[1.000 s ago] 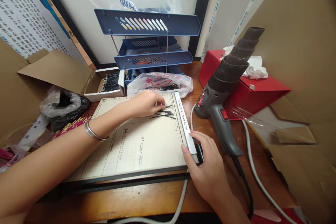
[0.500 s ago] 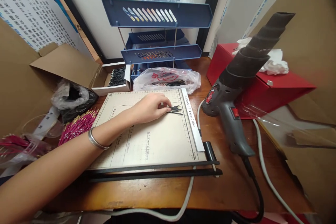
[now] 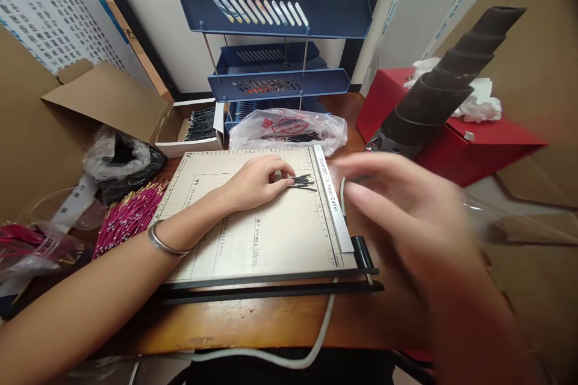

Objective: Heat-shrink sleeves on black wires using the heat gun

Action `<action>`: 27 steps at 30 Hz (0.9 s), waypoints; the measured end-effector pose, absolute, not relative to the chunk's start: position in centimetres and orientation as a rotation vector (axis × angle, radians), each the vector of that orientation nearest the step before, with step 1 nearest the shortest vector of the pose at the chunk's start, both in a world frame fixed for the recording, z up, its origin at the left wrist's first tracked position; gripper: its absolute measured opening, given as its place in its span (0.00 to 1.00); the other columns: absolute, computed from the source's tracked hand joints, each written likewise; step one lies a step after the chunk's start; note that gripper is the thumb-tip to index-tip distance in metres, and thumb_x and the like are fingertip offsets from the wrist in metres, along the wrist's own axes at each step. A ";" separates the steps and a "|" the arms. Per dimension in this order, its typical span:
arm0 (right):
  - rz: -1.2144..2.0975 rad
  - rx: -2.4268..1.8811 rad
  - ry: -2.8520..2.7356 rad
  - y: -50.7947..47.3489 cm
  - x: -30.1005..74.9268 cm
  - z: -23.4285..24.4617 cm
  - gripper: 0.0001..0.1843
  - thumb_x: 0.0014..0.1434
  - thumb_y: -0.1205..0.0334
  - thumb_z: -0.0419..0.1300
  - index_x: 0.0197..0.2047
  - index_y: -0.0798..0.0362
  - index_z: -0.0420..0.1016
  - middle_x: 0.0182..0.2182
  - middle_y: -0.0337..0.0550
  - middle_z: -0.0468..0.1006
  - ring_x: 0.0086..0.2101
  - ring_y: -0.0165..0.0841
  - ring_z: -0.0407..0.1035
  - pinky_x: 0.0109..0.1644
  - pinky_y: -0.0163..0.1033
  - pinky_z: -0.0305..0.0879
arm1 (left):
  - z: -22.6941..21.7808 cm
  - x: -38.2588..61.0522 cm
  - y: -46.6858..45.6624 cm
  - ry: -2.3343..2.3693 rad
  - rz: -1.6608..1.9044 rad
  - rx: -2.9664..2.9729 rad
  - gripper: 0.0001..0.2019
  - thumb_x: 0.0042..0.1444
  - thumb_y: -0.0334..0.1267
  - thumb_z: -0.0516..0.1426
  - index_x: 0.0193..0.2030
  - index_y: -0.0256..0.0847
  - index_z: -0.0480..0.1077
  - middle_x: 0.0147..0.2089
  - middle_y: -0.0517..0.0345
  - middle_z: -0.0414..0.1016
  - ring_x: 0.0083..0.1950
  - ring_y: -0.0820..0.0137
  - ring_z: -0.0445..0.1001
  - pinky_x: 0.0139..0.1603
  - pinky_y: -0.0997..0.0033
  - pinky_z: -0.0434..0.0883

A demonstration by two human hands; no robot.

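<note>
My left hand [image 3: 266,180], closed in a pinch, holds the near ends of a small bundle of thin black wires [image 3: 304,182] flat on the paper cutter [image 3: 284,240]. The wires' free ends point right toward the white ruler strip labelled "Paper Cutter" [image 3: 332,198]. My right hand [image 3: 401,204], slightly smeared by motion, hovers over the right of that strip. Its thumb and fingers are apart with nothing between them. Behind it stands a heat gun [image 3: 424,111], whose handle the hand hides.
A blue tiered tray rack [image 3: 280,12] stands at the back. In front of it lies a plastic bag [image 3: 253,130] of dark wires. Magenta wires [image 3: 129,222] and a box of black wires [image 3: 178,145] sit left. A red box [image 3: 497,153] stands right; a grey cord [image 3: 323,331] crosses the front.
My right hand has come into view from the right, in front of the heat gun. My left hand keeps its grip on the wires in the same place. The view has shifted slightly.
</note>
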State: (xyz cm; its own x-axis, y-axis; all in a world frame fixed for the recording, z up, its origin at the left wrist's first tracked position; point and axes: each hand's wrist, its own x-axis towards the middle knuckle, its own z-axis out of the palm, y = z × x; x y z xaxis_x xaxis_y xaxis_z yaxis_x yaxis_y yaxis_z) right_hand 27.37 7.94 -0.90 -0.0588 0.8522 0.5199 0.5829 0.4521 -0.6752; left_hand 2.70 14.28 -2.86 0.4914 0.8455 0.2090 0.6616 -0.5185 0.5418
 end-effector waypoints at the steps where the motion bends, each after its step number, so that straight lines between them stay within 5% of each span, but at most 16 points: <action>1: 0.449 -1.197 -1.823 9.2 27.5 -1.0 0.14 0.69 0.54 0.66 0.56 0.45 0.84 0.52 0.44 0.85 0.49 0.42 0.82 0.53 0.51 0.81 | -2.9 2.6 14.2 1.234 0.656 2.357 0.09 0.69 0.37 0.60 0.47 0.40 0.82 0.44 0.53 0.84 0.40 0.67 0.77 0.45 0.66 0.71; 7: 0.729 -1.206 -1.992 13.7 27.7 -3.1 0.11 0.57 0.63 0.74 0.44 0.47 0.83 0.71 0.51 0.72 0.74 0.49 0.65 0.77 0.66 0.62 | -2.9 2.2 14.1 1.177 0.652 2.387 0.09 0.65 0.39 0.64 0.48 0.41 0.81 0.42 0.54 0.83 0.39 0.67 0.76 0.45 0.66 0.70; 21: 0.733 -1.270 -2.038 13.9 27.7 -4.9 0.04 0.61 0.67 0.71 0.35 0.49 0.87 0.73 0.52 0.70 0.75 0.51 0.64 0.81 0.66 0.55 | -3.3 1.9 14.2 1.124 0.675 2.401 0.08 0.68 0.36 0.61 0.48 0.40 0.82 0.45 0.53 0.85 0.42 0.66 0.77 0.47 0.66 0.72; 27: 0.884 -1.263 -1.887 14.6 27.9 -5.4 0.06 0.62 0.59 0.70 0.42 0.50 0.84 0.75 0.55 0.66 0.76 0.51 0.61 0.81 0.65 0.54 | -3.4 1.6 14.4 1.133 0.708 2.512 0.12 0.72 0.40 0.58 0.50 0.40 0.83 0.49 0.49 0.85 0.50 0.60 0.80 0.56 0.57 0.73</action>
